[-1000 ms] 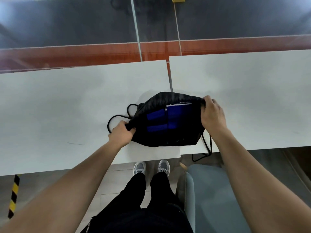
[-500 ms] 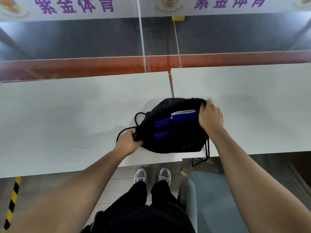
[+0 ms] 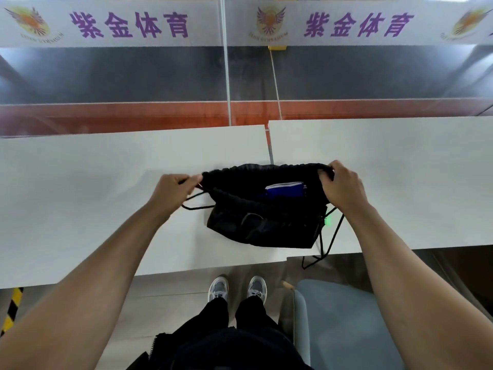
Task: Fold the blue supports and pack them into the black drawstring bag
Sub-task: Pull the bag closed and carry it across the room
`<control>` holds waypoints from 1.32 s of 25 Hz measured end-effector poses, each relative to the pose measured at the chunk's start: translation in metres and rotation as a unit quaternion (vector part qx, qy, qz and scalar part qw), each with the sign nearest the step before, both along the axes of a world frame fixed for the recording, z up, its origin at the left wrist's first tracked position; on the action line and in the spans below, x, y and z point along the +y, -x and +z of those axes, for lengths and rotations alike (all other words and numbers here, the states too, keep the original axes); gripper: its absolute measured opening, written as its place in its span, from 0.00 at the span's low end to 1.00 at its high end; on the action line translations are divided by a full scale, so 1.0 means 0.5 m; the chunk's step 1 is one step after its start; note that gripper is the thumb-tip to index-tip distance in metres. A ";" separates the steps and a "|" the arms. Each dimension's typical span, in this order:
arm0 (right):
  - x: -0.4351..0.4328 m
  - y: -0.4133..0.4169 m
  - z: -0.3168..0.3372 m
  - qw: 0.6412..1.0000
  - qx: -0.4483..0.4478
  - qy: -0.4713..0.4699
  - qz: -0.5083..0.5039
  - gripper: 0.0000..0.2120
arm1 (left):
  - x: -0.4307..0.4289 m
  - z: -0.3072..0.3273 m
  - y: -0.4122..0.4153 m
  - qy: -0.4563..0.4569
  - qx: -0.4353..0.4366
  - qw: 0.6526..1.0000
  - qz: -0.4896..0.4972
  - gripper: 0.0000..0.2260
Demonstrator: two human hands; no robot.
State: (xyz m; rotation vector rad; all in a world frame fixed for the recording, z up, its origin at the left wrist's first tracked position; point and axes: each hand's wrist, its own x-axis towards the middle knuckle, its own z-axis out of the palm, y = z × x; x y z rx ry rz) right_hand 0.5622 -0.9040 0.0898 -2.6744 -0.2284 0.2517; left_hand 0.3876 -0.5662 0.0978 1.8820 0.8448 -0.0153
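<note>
The black drawstring bag [image 3: 262, 225] rests on the white table [image 3: 93, 182] near its front edge, its mouth held wide. My left hand [image 3: 173, 189] pinches the left end of the mouth and its cord. My right hand [image 3: 340, 186] grips the right end of the gathered rim. Inside the opening a folded blue support [image 3: 286, 190] with a white edge shows; most of it is hidden by the bag's fabric. Black cords [image 3: 324, 247] hang from the bag's right side over the table edge.
Two white tabletops meet at a seam [image 3: 269, 145] just behind the bag. A grey-blue chair [image 3: 344, 324] stands below at the right of my feet. A glass barrier with a purple-lettered banner [image 3: 240, 22] runs beyond the table. Yellow-black tape [image 3: 12, 305] marks the floor at left.
Both hands have pulled the bag's mouth apart sideways and lifted its rim. The left hand moved from the bag's lower left corner up to the rim. Less of the blue support shows.
</note>
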 end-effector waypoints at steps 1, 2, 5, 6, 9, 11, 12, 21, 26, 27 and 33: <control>-0.011 -0.002 0.012 1.000 0.005 -0.008 -0.001 0.16 | 0.017 0.016 -0.008 0.029 -0.041 0.996 0.067 0.17; -0.024 -0.004 0.023 1.000 0.009 -0.015 -0.001 0.19 | 0.036 0.026 -0.016 0.066 -0.074 0.986 0.136 0.14; -0.064 -0.009 0.045 0.999 -0.012 -0.040 -0.013 0.28 | 0.102 0.037 -0.022 0.133 -0.134 0.944 0.271 0.10; -0.082 -0.012 0.046 0.998 -0.025 -0.043 -0.036 0.29 | 0.132 0.035 -0.018 0.122 -0.141 0.933 0.307 0.09; -0.145 -0.019 0.029 0.983 -0.021 -0.057 -0.175 0.29 | 0.208 0.035 0.006 0.028 -0.112 0.905 0.409 0.09; -0.162 -0.014 0.008 0.969 0.003 -0.053 -0.240 0.29 | 0.232 0.022 0.028 -0.057 -0.032 0.903 0.424 0.12; -0.155 -0.009 -0.002 0.967 0.020 -0.050 -0.248 0.28 | 0.226 0.011 0.033 -0.091 0.021 0.911 0.401 0.14; -0.001 -0.016 -0.063 0.996 -0.001 0.064 -0.064 0.17 | -0.016 -0.049 -0.093 -0.118 0.020 0.972 -0.204 0.25; 0.109 -0.049 -0.080 0.992 0.077 0.012 0.098 0.19 | -0.052 -0.071 -0.179 -0.207 0.080 0.952 -0.212 0.15; 0.115 -0.046 -0.082 0.992 0.066 0.008 0.106 0.18 | -0.052 -0.074 -0.173 -0.242 0.050 0.947 -0.205 0.13; 0.113 -0.044 -0.017 0.980 0.051 -0.175 0.086 0.23 | -0.032 0.005 -0.116 -0.406 -0.105 0.872 -0.255 0.16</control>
